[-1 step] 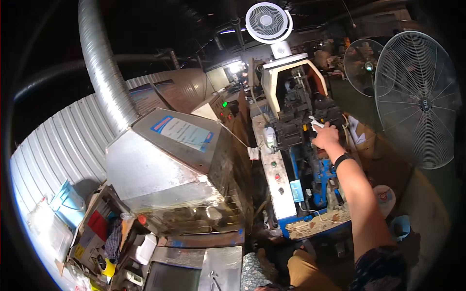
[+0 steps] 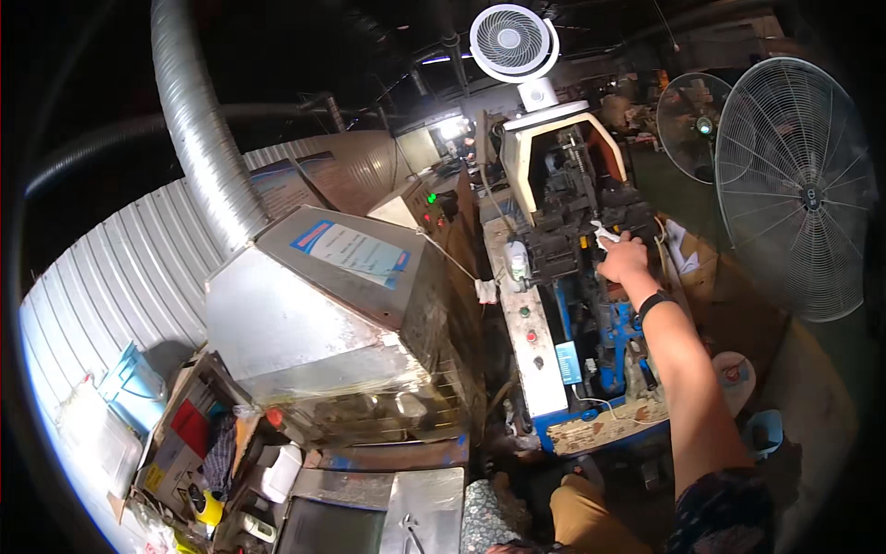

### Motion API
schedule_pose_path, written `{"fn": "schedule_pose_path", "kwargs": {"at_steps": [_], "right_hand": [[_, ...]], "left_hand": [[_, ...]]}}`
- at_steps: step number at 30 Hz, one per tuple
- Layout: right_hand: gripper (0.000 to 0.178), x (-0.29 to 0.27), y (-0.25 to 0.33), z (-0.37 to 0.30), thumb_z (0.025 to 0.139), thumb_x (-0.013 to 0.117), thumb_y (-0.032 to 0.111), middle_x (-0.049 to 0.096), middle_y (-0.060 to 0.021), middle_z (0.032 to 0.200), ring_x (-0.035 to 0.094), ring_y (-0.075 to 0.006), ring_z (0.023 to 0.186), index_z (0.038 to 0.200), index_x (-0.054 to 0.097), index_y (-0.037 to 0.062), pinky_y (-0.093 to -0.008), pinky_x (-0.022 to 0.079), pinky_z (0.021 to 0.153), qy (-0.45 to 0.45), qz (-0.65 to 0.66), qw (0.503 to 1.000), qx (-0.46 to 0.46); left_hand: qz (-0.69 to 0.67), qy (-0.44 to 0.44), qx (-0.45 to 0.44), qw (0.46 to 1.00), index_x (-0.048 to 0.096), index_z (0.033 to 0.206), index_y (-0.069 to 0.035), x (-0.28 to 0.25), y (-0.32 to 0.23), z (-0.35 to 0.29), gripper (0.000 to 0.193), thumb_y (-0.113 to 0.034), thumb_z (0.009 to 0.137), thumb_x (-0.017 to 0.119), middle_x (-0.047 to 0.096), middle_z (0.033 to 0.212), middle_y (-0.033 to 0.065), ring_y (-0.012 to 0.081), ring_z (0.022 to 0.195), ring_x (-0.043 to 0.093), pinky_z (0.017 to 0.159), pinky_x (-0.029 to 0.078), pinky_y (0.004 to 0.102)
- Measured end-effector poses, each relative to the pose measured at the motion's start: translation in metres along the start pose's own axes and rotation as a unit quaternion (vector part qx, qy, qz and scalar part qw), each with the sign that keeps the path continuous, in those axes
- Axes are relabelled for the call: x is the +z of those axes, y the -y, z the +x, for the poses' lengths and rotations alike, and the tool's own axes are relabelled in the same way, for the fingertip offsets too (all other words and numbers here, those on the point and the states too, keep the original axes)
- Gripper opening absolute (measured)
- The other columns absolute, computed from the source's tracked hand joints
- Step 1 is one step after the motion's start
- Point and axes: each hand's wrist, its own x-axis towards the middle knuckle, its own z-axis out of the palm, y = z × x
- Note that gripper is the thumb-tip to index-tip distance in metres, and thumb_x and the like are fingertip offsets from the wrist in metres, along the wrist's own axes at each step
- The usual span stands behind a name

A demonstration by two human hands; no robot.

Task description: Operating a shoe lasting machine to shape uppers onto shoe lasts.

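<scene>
My right hand [image 2: 624, 261] reaches far forward over a dark, greasy machine [image 2: 558, 249] with a blue frame. Its fingers are closed on a small white, cloth-like piece [image 2: 605, 234], which touches or lies just above the machine's dark metal blocks. The fingertips are too small to make out exactly. A dark band [image 2: 656, 303] circles my right wrist. Left of the hand, a clear bottle with a white label [image 2: 517, 262] stands on the machine's pale side panel [image 2: 537, 369], which carries a green and a red button. My left hand is out of view.
A large metal hood [image 2: 286, 305] with a silver duct [image 2: 203, 129] stands to the left. A white fan [image 2: 512, 42] sits atop the machine, and a big caged fan [image 2: 794, 185] stands at right. Pliers [image 2: 412, 533] lie on a metal surface near the lower edge.
The whole view has shifted very slightly. My right hand stays at the same spot on the machine, still holding the white piece.
</scene>
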Motion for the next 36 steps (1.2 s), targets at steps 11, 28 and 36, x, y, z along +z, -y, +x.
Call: {"fn": "schedule_pose_path", "kwargs": {"at_steps": [11,28,36], "right_hand": [[0.068,0.016,-0.004,-0.026,0.075,0.072,0.042,0.044,-0.0176,0.139,0.051,-0.0387,0.115,0.139,0.051,0.0294,-0.0447,0.046,0.095,-0.036,0.007,0.999,0.003],[0.073,0.041,-0.048,-0.149,0.067,0.076,0.022,0.033,-0.0218,0.146,0.044,-0.0428,0.117,0.136,0.052,0.0257,-0.0495,0.04,0.099,-0.211,0.099,0.962,-0.14],[0.082,0.038,0.042,-0.377,0.067,0.079,0.016,0.034,-0.0298,0.148,0.037,-0.0435,0.137,0.14,0.045,0.005,-0.049,0.031,0.112,-0.092,0.489,0.8,-0.336]], "left_hand": [[-0.015,-0.123,0.086,0.989,0.07,0.081,-0.01,0.005,0.001,-0.001,0.018,-0.025,0.081,0.06,0.065,0.077,0.0141,0.0331,0.072,0.063,0.064,0.05,0.0474],[-0.168,-0.01,0.046,0.985,0.073,0.105,-0.013,-0.015,0.006,-0.004,0.023,-0.025,0.087,0.065,0.072,0.097,0.0078,0.0269,0.09,0.067,0.082,0.052,0.0371],[-0.583,-0.169,-0.105,0.788,0.051,0.137,-0.003,-0.095,-0.004,0.035,0.053,-0.036,0.098,0.06,0.058,0.132,0.0072,0.0131,0.118,0.053,0.099,0.043,0.0281]]}}
